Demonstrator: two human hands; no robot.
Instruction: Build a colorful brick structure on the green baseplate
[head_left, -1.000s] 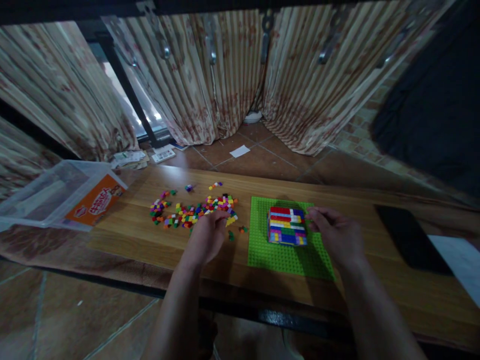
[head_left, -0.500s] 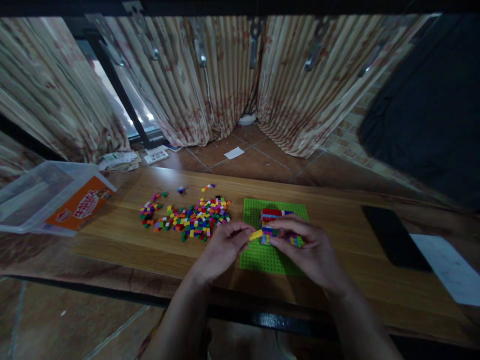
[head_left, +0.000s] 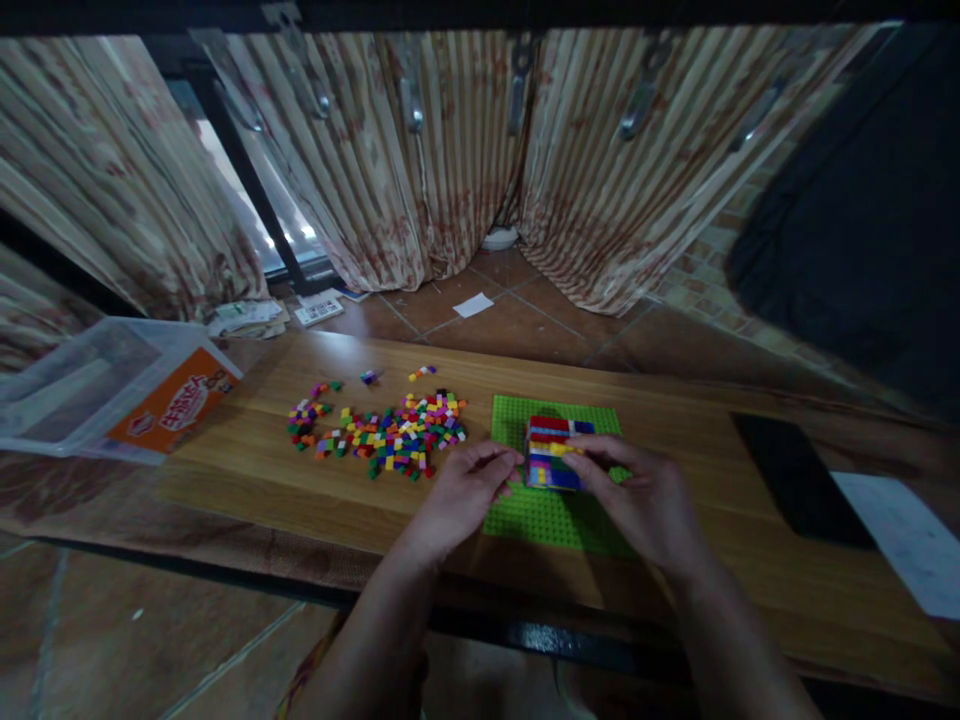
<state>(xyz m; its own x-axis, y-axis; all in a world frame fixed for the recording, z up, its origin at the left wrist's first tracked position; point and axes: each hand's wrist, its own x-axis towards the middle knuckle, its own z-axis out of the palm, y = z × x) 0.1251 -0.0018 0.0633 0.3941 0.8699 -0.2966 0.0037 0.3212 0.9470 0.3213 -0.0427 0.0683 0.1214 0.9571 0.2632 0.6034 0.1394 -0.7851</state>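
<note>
A green studded baseplate (head_left: 517, 518) lies on the wooden table, bearing a block of stacked toy bricks (head_left: 549, 428) in red, blue, white and other colours. My right hand (head_left: 645, 500) pinches a yellow brick (head_left: 564, 450) between thumb and fingertips over the block; whether the brick touches it I cannot tell. Just left of the block, my left hand (head_left: 465, 495) has its thumb and fingers pressed together above the baseplate. What those fingertips hold, if anything, is too small to make out. A spread of loose bricks (head_left: 405, 432) lies left of the baseplate.
A clear plastic box (head_left: 67, 440) with an orange label stands at the table's left end. On the right are a dark flat slab (head_left: 799, 480) and a white sheet of paper (head_left: 900, 535). Striped curtains (head_left: 450, 170) hang behind the table (head_left: 300, 500).
The yellow brick has gone from my left fingertips to my right hand, moving right over the stacked block. My left hand stays close to the block's left side. The view has shifted slightly.
</note>
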